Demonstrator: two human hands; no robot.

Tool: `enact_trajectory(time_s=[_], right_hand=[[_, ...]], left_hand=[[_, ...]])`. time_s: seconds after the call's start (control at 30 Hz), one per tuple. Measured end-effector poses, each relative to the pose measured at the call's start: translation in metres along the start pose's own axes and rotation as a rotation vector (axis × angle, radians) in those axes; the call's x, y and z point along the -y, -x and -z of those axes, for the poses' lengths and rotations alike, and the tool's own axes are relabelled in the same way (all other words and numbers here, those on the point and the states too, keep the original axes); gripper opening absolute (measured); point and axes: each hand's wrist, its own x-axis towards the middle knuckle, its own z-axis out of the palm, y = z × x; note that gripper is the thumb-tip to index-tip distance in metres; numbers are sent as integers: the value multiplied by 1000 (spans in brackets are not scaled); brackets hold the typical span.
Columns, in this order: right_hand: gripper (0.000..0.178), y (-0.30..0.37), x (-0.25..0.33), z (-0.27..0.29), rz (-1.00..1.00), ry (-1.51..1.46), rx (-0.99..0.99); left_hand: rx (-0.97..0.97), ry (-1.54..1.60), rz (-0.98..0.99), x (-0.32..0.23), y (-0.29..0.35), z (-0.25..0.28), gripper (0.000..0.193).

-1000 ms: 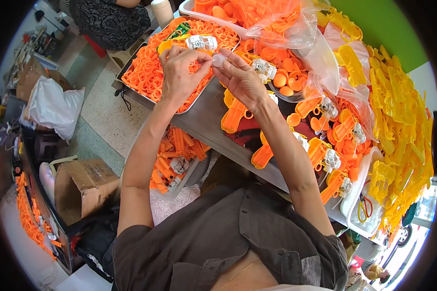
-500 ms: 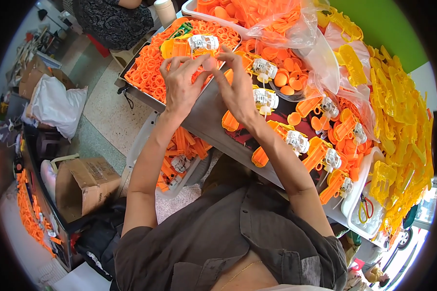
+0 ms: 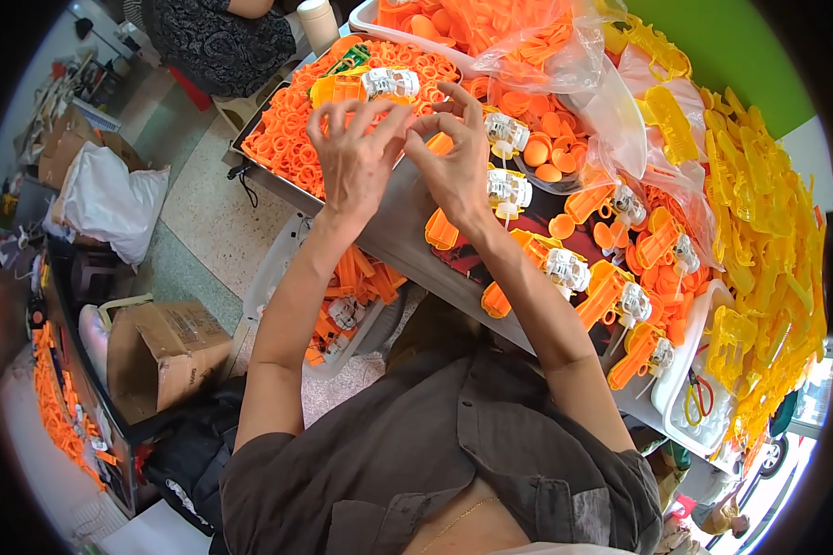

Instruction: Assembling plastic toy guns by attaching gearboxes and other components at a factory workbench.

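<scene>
My left hand (image 3: pixel 359 162) is raised at the near edge of a tray (image 3: pixel 298 196) heaped with small orange rings (image 3: pixel 287 129). Its thumb and forefinger are pinched together, the other fingers bent above. Close against it, my right hand (image 3: pixel 455 153) curls thumb and forefinger into a loop. The fingertips of both hands meet, and whatever lies between them is hidden. Just beyond the fingers, a yellow-and-orange toy part (image 3: pixel 341 90) with a white mechanism (image 3: pixel 391 83) lies on the rings. Similar orange parts with white mechanisms (image 3: pixel 565 270) stand in rows right of my right forearm.
Orange half-round shells (image 3: pixel 548 173) sit in a bowl beyond my right hand, near a clear plastic bag (image 3: pixel 611 120). Yellow parts (image 3: pixel 759 231) are piled at the right. Scissors (image 3: pixel 699 398) lie in a white bin (image 3: pixel 668 400). A lower bin (image 3: pixel 329 368) holds orange pieces.
The round orange piece seen between my fingertips is now out of sight. My hands have shifted slightly, with the right forefinger and thumb curled closer together.
</scene>
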Motion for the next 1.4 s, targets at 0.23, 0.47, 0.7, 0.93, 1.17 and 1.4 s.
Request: enact_trajectory(time_s=[0.23,0.47,0.7,0.93,1.17,1.4], right_hand=[[12,2,-4,12,220,148,111],[57,-80,-38,-2,-113,154,281],[66,-108,-65,-26,-83,372,461],[53,-128,-92,-26,13,258,624],[51,-128,-42,-3,121,140,728],[53,-107,-9,83,-67,426,763]], left_hand=[[121,-117,119,34,-2,-5,30],[187,72,91,36,13,-2,35],[276,241,203,38,11,7,39],[197,435,282,47,4,8,24],[138,578,416,49,9,7,28],[330,810,371,-13,-9,32,24]])
